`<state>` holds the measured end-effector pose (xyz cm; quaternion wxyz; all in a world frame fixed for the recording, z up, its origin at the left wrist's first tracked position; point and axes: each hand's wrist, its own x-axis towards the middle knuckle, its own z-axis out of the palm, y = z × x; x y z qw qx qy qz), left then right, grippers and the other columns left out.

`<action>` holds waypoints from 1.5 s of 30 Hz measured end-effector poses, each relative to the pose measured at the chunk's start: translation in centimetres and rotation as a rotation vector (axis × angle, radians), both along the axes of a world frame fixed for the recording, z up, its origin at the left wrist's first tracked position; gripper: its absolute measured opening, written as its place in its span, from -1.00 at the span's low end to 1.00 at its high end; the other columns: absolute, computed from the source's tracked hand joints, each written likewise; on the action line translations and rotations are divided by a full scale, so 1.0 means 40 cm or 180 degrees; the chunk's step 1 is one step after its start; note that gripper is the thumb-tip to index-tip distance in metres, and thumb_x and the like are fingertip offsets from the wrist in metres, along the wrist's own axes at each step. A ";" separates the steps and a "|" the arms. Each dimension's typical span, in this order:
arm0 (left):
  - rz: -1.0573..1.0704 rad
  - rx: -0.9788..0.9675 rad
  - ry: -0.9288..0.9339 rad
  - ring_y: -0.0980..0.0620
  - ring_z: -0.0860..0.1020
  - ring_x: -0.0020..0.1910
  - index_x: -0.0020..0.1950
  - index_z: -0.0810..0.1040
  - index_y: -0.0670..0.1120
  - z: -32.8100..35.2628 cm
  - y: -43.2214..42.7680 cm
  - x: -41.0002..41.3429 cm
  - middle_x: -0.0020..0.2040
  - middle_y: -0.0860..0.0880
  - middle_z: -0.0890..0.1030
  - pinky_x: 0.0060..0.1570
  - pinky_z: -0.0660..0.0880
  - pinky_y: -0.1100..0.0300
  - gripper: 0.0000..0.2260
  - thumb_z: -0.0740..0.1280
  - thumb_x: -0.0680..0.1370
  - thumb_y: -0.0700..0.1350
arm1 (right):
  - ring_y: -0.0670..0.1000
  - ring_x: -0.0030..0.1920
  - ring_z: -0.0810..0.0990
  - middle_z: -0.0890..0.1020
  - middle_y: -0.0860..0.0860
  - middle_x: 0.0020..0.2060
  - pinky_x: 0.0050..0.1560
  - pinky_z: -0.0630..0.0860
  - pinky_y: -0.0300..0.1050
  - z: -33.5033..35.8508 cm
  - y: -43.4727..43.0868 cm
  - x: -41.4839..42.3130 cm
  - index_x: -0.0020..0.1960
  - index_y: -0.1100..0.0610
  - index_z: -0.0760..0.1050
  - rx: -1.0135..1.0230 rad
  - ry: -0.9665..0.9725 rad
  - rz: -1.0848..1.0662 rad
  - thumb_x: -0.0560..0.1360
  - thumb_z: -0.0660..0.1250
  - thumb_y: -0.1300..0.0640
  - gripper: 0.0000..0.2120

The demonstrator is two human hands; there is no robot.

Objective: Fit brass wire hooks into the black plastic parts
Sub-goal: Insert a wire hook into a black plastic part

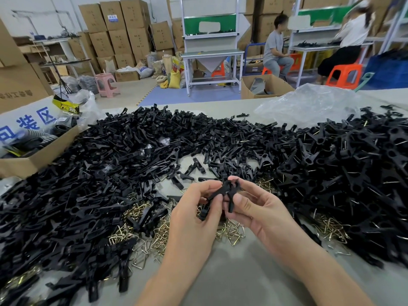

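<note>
Both hands are meeting above the grey table (231,279). The left hand (194,208) is pinching a slim black plastic clip part (213,195), thumb and forefinger curled round it. Its long axis is slanting from up beside the right thumb down toward the left palm. The right hand (262,210) is gripping a second black plastic piece (231,205), which is hanging nearly upright, and the two tops are touching between the thumbs. I cannot tell whether any wire is seated in either piece.

The loose pile of bent brass wire hooks (231,234) is lying just below the hands, toward the body and beside the right wrist. To my eye the right hand is better placed to reach down for one. Heaps of black plastic parts (110,162) are ringing the work on three sides.
</note>
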<state>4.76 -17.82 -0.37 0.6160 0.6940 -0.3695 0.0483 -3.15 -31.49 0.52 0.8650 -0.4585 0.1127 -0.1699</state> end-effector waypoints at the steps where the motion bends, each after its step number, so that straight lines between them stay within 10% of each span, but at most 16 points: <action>1: 0.0016 0.0027 -0.0042 0.08 0.63 0.05 0.13 0.54 0.20 0.001 0.000 -0.001 0.06 0.20 0.63 -0.12 0.66 -0.04 -0.80 0.35 0.56 -0.06 | 0.12 -0.10 0.74 0.70 0.22 -0.03 -0.09 0.69 -0.10 0.000 0.001 0.000 0.25 0.18 0.61 0.0005 0.0003 0.0011 0.35 0.45 0.27 -0.55; 45: 0.0284 0.0158 -0.0710 0.20 0.59 0.04 0.13 0.49 0.23 0.013 0.001 -0.010 0.03 0.26 0.57 -0.02 0.49 0.39 -0.86 0.27 0.59 0.03 | 0.07 -0.11 0.73 0.70 0.14 -0.11 -0.12 0.67 -0.14 0.004 0.005 -0.005 0.27 0.19 0.61 0.0024 -0.0058 0.0151 0.36 0.46 0.28 -0.53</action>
